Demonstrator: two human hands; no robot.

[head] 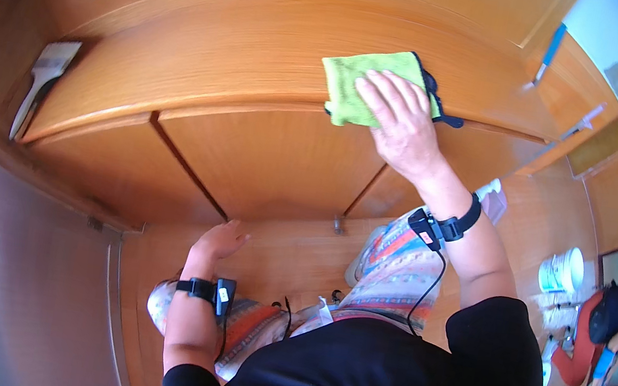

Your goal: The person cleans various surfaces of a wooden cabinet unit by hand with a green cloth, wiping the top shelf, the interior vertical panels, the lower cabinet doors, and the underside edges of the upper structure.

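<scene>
My right hand (401, 116) lies on a folded yellow-green cloth (355, 99) with a dark edge, pressing it flat on the wooden ledge (233, 58) above a row of cabinet doors. The fingers are spread over the cloth. My left hand (223, 239) hangs low by the foot of the cabinet doors (265, 161), fingers apart, holding nothing. A wide paintbrush (51, 67) with pale bristles leans at the left end of the ledge. At the right end stands a blue-handled tool (550, 52), its kind unclear.
A grey door (26, 268) is at the left. On the wooden floor at the right stand a white bucket (561, 271) and a pinkish spray bottle (493, 200). Another person (598, 333) bends over at the far right, beside a ladder-like object.
</scene>
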